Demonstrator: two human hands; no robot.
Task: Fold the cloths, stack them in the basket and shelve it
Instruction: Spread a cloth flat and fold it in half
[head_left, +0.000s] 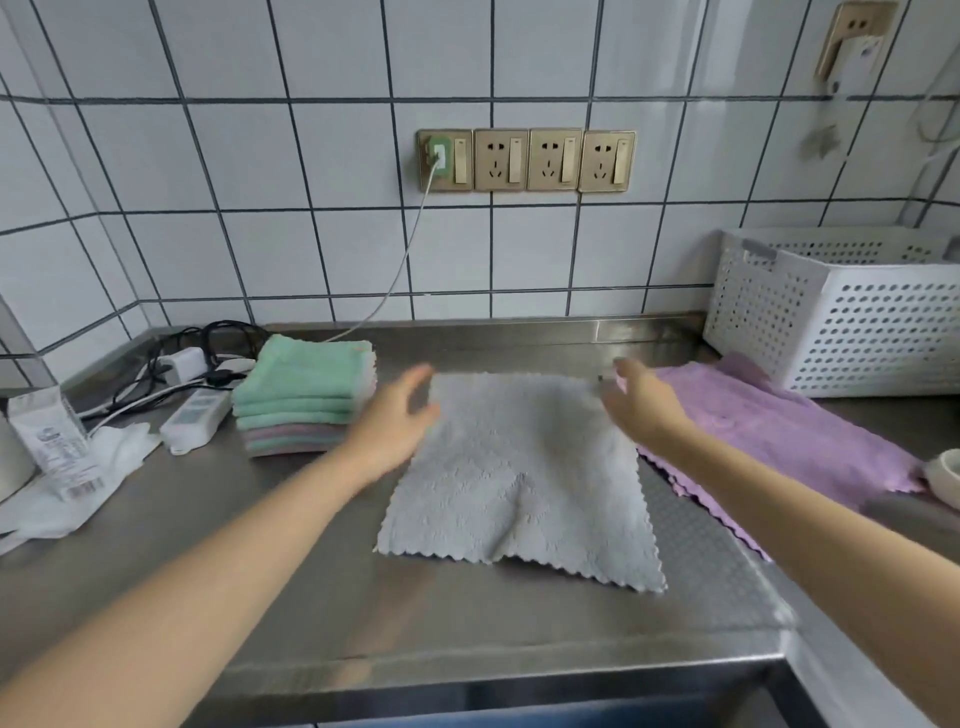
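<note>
Fingers of the left hand and right hand are loosely spread and blurred, holding nothing, at the far corners of the grey cloth. It lies flat on the steel counter, roughly square, skewed slightly clockwise. At 3 o'clock lies a purple cloth; at 2, the white basket, contents hidden; at 9, the folded stack.

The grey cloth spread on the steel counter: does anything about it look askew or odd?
Yes. The grey scalloped-edge cloth lies turned at an angle to the steel counter edge, and a raised wrinkle runs up from its near edge at the middle. Both open hands, left hand and right hand, are at its far corners.
</note>
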